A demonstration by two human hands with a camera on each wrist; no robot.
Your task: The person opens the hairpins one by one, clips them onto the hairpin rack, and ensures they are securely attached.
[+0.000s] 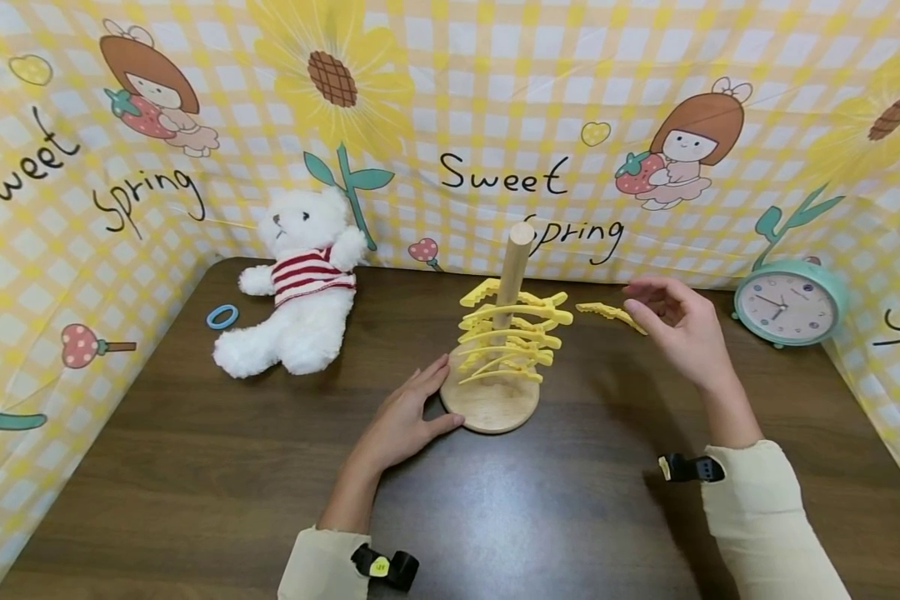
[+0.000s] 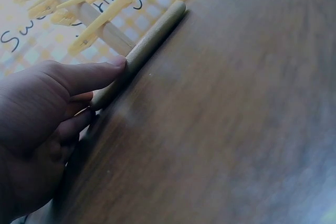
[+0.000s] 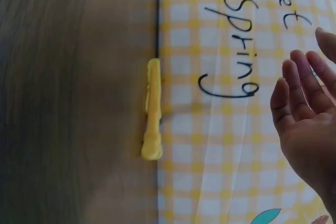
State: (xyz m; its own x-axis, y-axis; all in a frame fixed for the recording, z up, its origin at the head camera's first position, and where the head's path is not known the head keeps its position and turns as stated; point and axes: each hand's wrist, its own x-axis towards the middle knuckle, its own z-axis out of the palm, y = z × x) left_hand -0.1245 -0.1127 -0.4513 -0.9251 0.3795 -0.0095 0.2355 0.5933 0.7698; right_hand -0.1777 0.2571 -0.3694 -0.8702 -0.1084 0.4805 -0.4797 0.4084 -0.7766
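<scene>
A wooden stand, a round base (image 1: 495,410) with an upright rod (image 1: 520,250), stands mid-table. Several yellow hair clips (image 1: 517,315) are stacked one above another at the rod. My left hand (image 1: 405,421) grips the base's left edge; in the left wrist view its thumb (image 2: 100,77) lies on the rim and the fingers are partly hidden behind it. One more yellow hair clip (image 1: 611,314) lies on the table right of the stand. Over that clip's right end, my right hand (image 1: 682,329) is raised with relaxed fingers and a parted thumb, holding nothing; the right wrist view shows the hand apart from the clip (image 3: 152,111).
A white teddy bear (image 1: 307,292) in a red-striped shirt leans at the back left, with a blue ring (image 1: 222,317) beside it. At the back right stands a mint alarm clock (image 1: 789,304). A yellow checked cloth (image 1: 495,100) hangs behind and beside the brown table (image 1: 232,467).
</scene>
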